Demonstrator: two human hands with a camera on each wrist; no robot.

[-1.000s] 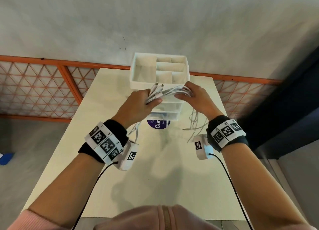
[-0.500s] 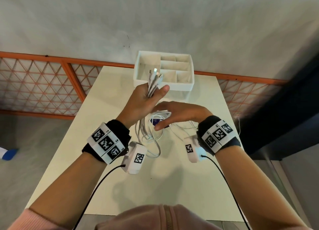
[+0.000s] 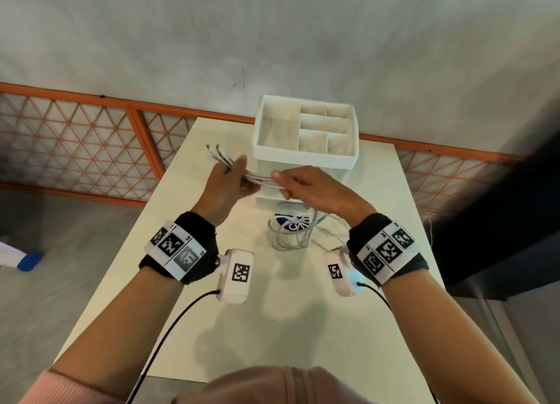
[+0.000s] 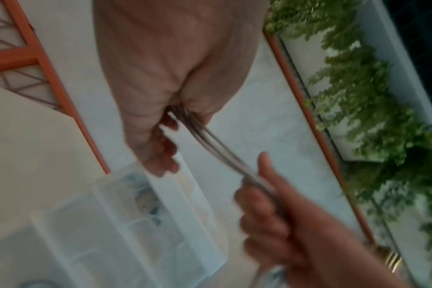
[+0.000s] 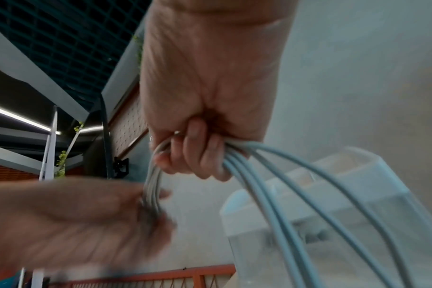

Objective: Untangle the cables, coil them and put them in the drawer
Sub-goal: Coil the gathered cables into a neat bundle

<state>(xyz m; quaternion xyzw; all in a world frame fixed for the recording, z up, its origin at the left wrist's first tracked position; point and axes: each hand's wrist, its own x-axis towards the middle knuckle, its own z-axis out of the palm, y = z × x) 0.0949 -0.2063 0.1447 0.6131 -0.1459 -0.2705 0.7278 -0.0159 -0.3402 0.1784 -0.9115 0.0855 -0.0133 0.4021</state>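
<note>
A bundle of white cables stretches between my two hands in front of the white drawer unit. My left hand grips the bundle near its plug ends, which stick out up and to the left. My right hand is curled round the same cables a little to the right. Loose loops hang from it down to the table. In the right wrist view the fingers close over several strands. In the left wrist view the cables run taut from my left hand to my right hand.
The cream table carries a round blue sticker under the loops. An orange lattice fence runs behind the table, a dark panel stands on the right, and a blue object lies on the floor at the left.
My left hand has swung the plug ends from upright to pointing up-left and moved left. My right hand, flat and open half a second ago, has risen and taken hold of the cables.
</note>
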